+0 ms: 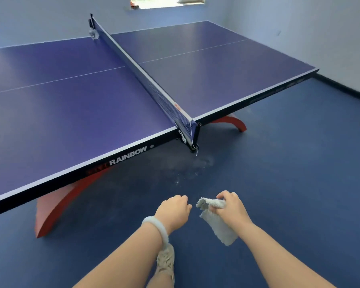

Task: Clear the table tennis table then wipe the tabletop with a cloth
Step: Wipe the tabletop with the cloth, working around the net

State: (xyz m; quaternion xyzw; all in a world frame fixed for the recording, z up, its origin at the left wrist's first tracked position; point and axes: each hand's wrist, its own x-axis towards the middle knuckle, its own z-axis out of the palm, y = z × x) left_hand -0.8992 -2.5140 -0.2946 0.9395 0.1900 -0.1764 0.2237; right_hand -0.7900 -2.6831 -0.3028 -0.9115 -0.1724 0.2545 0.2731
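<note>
Low in the frame, your right hand (pixel 230 206) pinches a crumpled white cloth (pixel 216 223); your left hand (pixel 175 210) is curled closed, holding nothing, below the blue table tennis table (pixel 71 113).

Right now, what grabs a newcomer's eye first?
The big blue table tennis table fills the upper left, its net running diagonally across it, with curved red legs beneath. Low in the middle, the right hand grips a pale cloth over the floor, the left hand fisted beside it.

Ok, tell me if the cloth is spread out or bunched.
Bunched: the cloth hangs crumpled from the closed right hand.
</note>
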